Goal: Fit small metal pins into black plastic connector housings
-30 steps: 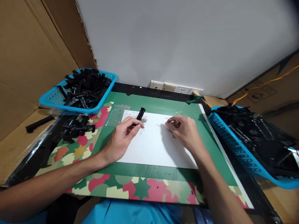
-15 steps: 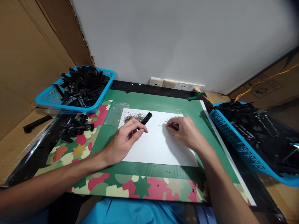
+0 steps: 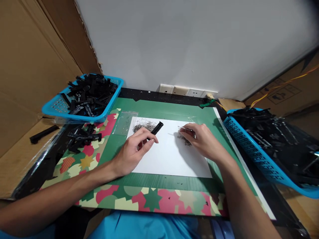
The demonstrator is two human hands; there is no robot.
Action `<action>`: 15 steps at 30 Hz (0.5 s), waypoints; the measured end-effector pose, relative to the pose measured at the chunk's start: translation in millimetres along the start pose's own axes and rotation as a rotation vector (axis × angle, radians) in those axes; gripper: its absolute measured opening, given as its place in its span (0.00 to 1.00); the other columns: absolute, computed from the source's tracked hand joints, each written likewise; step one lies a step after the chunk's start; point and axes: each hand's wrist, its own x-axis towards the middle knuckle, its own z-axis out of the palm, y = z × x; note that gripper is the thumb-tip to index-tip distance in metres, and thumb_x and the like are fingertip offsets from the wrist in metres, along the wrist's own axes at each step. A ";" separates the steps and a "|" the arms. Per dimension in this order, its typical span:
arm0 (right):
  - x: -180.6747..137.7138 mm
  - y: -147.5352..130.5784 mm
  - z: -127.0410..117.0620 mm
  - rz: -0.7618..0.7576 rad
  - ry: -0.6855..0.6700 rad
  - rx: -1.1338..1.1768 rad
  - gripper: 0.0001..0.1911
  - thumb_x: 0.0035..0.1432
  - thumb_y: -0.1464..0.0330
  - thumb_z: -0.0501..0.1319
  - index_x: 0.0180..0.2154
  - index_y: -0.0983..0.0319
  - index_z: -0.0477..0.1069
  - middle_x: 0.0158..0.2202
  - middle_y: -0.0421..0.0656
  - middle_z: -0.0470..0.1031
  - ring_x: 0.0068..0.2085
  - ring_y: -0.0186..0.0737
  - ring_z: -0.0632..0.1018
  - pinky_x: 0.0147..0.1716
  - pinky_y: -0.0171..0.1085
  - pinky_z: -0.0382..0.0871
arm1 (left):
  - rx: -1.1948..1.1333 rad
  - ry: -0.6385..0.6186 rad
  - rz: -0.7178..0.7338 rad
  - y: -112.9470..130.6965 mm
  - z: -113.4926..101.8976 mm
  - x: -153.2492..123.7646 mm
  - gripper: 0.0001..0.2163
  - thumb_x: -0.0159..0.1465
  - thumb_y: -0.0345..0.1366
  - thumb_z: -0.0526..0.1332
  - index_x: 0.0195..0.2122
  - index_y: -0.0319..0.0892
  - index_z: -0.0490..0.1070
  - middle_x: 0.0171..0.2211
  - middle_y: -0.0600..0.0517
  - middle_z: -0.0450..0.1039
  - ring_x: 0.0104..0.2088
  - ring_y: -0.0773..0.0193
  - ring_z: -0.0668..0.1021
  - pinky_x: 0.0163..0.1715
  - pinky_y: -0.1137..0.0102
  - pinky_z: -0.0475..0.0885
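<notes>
Between the fingers of my left hand point(image 3: 136, 151) is a narrow black plastic part point(image 3: 157, 127), tilted up to the right. Behind that hand, a pile of tiny metal pieces point(image 3: 144, 125) lies on the white sheet point(image 3: 164, 159). My right hand point(image 3: 203, 137) pinches a thin metal tool point(image 3: 183, 128), possibly tweezers, whose tip points left. Below its fingertips sits a second heap of small metal pieces point(image 3: 185, 141), partly covered by the hand. Whether the tool grips anything is too small to tell.
A blue basket point(image 3: 109, 111) of black plastic parts stands at the back left, another blue basket point(image 3: 259, 159) at the right. Loose black parts point(image 3: 83, 136) lie on the patterned mat's left. A clear plastic bag point(image 3: 124, 122) lies beside the sheet. Wall sockets point(image 3: 180, 90) line the back.
My right hand has shifted slightly right with the thin tool, and more of the heap beneath it shows. My left hand still holds the black part in nearly the same place.
</notes>
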 end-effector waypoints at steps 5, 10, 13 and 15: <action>-0.9 3.9 1.6 -0.016 0.011 -0.016 0.12 0.73 0.64 0.60 0.40 0.58 0.81 0.39 0.46 0.84 0.36 0.46 0.79 0.41 0.42 0.64 | 0.000 -0.014 -0.020 0.0 0.9 -0.5 0.12 0.77 0.44 0.58 0.48 0.46 0.79 0.44 0.49 0.69 0.40 0.63 0.74 0.37 0.68 0.75; -0.2 7.0 8.3 -0.059 -0.013 -0.099 0.08 0.68 0.70 0.65 0.36 0.57 0.81 0.37 0.42 0.83 0.38 0.44 0.79 0.46 0.45 0.58 | -0.009 -0.014 -0.022 -1.7 1.9 -0.6 0.12 0.77 0.44 0.58 0.48 0.45 0.79 0.44 0.48 0.69 0.41 0.62 0.75 0.37 0.68 0.77; 0.5 6.9 11.3 -0.066 -0.016 -0.083 0.09 0.67 0.72 0.65 0.32 0.58 0.79 0.34 0.41 0.81 0.38 0.43 0.78 0.47 0.45 0.58 | -0.006 -0.016 -0.020 -3.0 2.0 -0.5 0.13 0.77 0.44 0.58 0.48 0.45 0.80 0.45 0.48 0.69 0.42 0.62 0.75 0.38 0.68 0.77; 0.5 6.2 10.3 -0.061 -0.006 -0.057 0.09 0.66 0.73 0.65 0.31 0.59 0.78 0.33 0.40 0.81 0.37 0.42 0.77 0.47 0.45 0.59 | -0.008 -0.024 -0.021 -3.9 1.9 0.1 0.13 0.77 0.44 0.58 0.49 0.45 0.80 0.45 0.48 0.69 0.41 0.62 0.74 0.37 0.68 0.76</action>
